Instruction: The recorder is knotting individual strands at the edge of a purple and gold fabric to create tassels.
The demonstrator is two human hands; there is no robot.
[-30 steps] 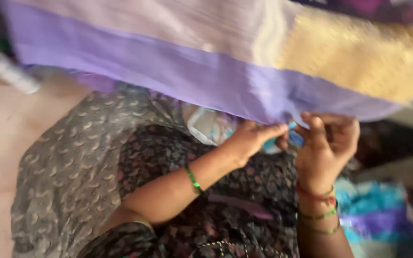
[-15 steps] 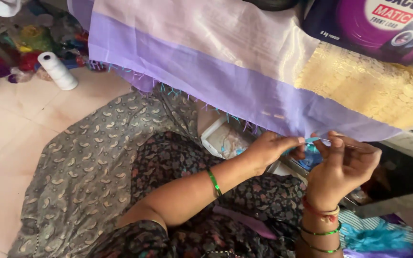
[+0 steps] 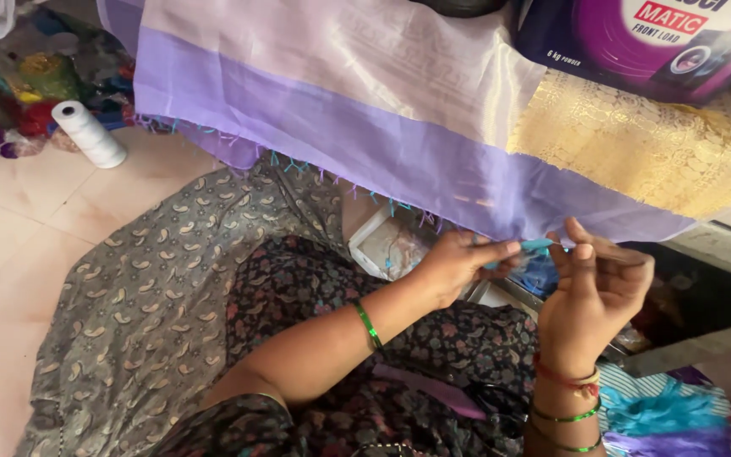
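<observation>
A lilac silk cloth [image 3: 357, 127] with a violet border and a gold panel [image 3: 636, 144] hangs in front of me. Its lower edge carries small teal and pink tassels. My left hand [image 3: 458, 264] pinches a teal thread tuft [image 3: 535, 246] at that edge. My right hand [image 3: 598, 292] is right beside it, fingers closed on the same thread. Both hands meet under the border. A green bangle is on my left wrist, and red and green bangles are on the right.
A white thread cone [image 3: 89, 134] lies on the tiled floor at left, near a heap of coloured yarn [image 3: 40, 89]. A purple detergent pack [image 3: 645, 42] rests on the cloth at top right. A small tray [image 3: 387, 245] and teal yarn [image 3: 662, 410] are by my lap.
The view has swung so more floor and the thread cone show at left. My hands stay together at the cloth's edge, working the teal thread; the right hand's fingers have lifted slightly.
</observation>
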